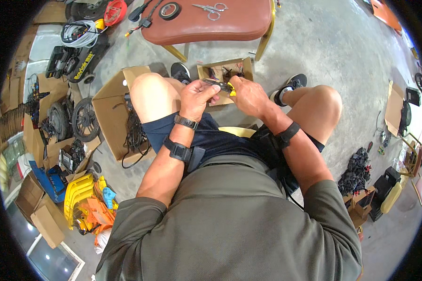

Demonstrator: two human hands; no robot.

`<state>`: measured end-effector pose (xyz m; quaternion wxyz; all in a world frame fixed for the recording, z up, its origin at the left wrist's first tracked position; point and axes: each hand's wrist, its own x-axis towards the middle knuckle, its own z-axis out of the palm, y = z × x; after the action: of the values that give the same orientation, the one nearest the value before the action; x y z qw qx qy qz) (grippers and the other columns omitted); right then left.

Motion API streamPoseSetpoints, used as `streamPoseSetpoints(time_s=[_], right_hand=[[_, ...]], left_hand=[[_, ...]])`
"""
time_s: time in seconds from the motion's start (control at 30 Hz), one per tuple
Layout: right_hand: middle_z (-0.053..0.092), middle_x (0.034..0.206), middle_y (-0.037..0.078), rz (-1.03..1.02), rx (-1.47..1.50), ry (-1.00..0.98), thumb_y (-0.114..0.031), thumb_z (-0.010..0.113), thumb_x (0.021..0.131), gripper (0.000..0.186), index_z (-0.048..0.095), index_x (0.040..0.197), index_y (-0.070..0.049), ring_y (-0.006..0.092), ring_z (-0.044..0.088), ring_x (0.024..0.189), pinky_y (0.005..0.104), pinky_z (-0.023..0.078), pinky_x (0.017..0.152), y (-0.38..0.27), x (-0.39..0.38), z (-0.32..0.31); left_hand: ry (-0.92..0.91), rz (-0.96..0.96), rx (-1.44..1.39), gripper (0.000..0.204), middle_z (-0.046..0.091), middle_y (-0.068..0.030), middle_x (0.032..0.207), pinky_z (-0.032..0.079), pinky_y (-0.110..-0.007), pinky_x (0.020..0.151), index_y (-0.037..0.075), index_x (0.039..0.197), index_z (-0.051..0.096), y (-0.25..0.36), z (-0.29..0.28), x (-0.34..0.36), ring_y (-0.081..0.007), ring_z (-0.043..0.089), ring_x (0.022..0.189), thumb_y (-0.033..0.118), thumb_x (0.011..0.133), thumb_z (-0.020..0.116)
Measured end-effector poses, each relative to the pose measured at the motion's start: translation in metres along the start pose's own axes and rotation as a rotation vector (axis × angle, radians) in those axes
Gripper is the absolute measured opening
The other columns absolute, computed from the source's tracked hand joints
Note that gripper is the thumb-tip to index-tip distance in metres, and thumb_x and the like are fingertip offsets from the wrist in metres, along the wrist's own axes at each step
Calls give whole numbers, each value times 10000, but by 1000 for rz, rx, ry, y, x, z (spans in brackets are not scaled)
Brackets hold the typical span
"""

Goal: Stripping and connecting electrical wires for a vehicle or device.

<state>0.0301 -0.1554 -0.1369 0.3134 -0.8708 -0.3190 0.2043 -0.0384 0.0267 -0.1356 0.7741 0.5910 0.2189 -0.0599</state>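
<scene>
Above the small open cardboard box [249, 70] between my feet, my two hands are close together. My left hand [195, 99] is closed, with thumb and fingers pinching a slim dark piece [212, 82]. Its kind is too small to tell. My right hand [249, 97] is wrapped round a small yellow-and-black thing [232, 89], mostly hidden by the fingers, so I cannot tell what it is. The dark piece and the yellow-and-black thing meet or overlap between the hands. Dark and reddish wired parts [227, 72] lie in the small box.
Ahead stands a brown padded stool [211, 28] bearing black tape [169, 11], scissors [213, 10] and a cable with a plug [145, 22]. By my left knee, a larger cardboard box [109, 107] holds black cables [135, 129]. A dark cable heap [356, 172] lies right.
</scene>
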Motion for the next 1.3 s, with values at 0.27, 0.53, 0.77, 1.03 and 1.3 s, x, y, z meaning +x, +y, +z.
streamPoseSetpoints(time_s=[0.27,0.53,0.77,1.03,1.3], right_hand=[[646,867,209,32,-16,67,-233,646,821,299,498,956,-11,414,617,848,487,471,743,9,1,12],[662,860,164,20,-126,61,-283,611,840,276,535,912,-28,365,640,832,465,488,730,8,3,9],[667,810,173,-3,-208,42,-159,524,833,137,531,897,-38,353,658,783,448,515,678,10,1,10],[669,789,185,7,-211,10,-123,511,818,117,530,893,-35,354,665,776,454,520,669,5,0,4],[665,778,200,69,-130,-74,-203,532,856,194,555,928,-25,378,657,798,476,509,712,3,2,5]], left_hand=[[-4,-49,5,89,677,-95,815,503,-251,542,3,880,641,-4,0,5,-130,621,640,86,863,664],[25,-158,93,164,688,-84,818,498,-246,539,7,909,656,-3,-1,5,-124,623,638,170,897,634],[34,-166,130,142,683,-86,794,491,-247,522,12,864,651,-3,-1,6,-129,622,606,150,893,637],[42,-92,148,114,684,-84,779,488,-240,515,7,861,647,-5,1,5,-127,623,596,114,894,623],[74,-105,166,98,685,-87,781,484,-236,513,3,892,651,-2,2,4,-126,623,594,91,890,608]])
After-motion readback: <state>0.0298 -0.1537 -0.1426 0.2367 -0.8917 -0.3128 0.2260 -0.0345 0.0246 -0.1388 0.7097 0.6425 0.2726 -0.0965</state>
